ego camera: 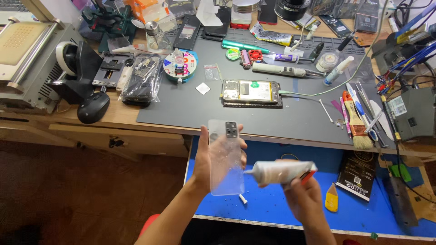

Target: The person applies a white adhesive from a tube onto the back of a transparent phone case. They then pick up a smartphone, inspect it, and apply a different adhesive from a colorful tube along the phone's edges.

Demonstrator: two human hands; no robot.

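My left hand (205,159) holds a clear phone back cover (225,156) upright, its camera cutout at the top. My right hand (303,193) grips a white glue tube (281,172) lying sideways, its nozzle touching the cover's right edge. Both hands hover over a blue open drawer (272,204). Farther back, an opened phone (250,91) lies on a grey work mat (190,106) with a cable plugged into its right end. A small white cap (243,198) lies on the blue surface below the cover.
Brushes, tweezers and blades (361,115) lie at the mat's right edge. A black mouse (92,108) and a bagged phone (142,81) sit at left, beside a grey machine (27,59). A dark box (359,174) and yellow scraper (332,199) rest in the drawer.
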